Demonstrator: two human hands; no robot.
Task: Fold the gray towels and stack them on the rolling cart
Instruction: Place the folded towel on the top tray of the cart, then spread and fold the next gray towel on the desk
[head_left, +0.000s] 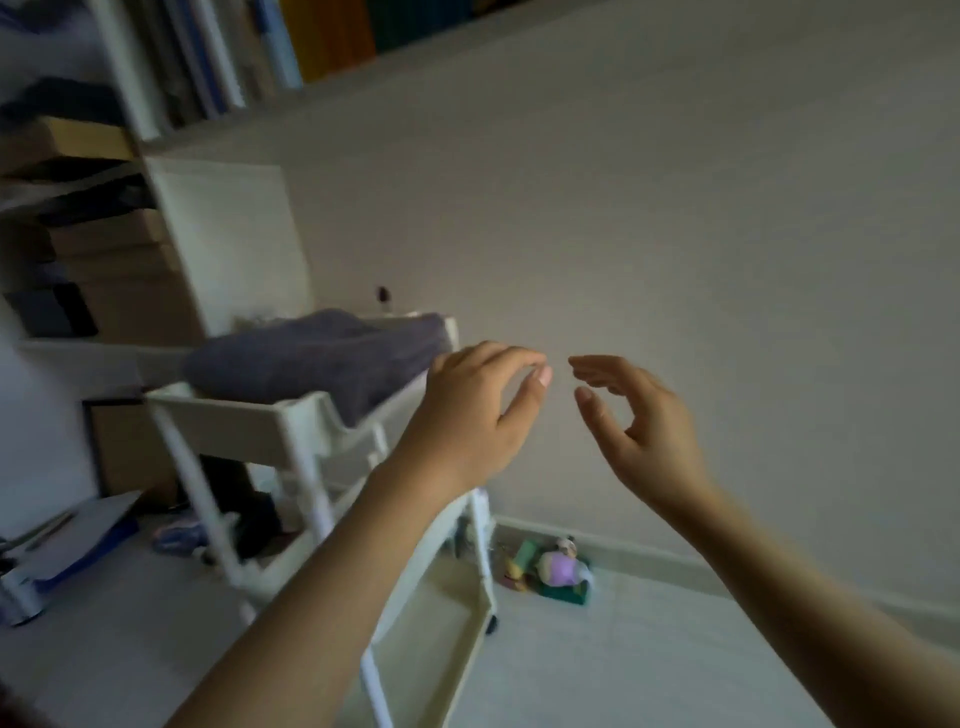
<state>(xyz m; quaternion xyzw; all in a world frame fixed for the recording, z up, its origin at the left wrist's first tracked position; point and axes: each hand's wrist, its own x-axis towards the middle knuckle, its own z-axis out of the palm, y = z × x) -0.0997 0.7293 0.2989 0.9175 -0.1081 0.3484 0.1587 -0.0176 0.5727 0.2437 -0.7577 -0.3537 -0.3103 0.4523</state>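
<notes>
A folded gray towel (311, 364) lies on the top tray of the white rolling cart (249, 431), left of centre. My left hand (478, 410) hovers just to the right of the towel, fingers loosely curled and holding nothing. My right hand (644, 431) is raised beside it in front of the bare wall, fingers relaxed and empty. The two hands are a short gap apart and neither touches the towel or the cart.
A white shelf unit (223, 249) with boxes and books stands behind the cart at the left. Small colourful toys (550, 569) lie on the floor by the wall. Papers and a blue item (67, 551) sit on the floor at the far left.
</notes>
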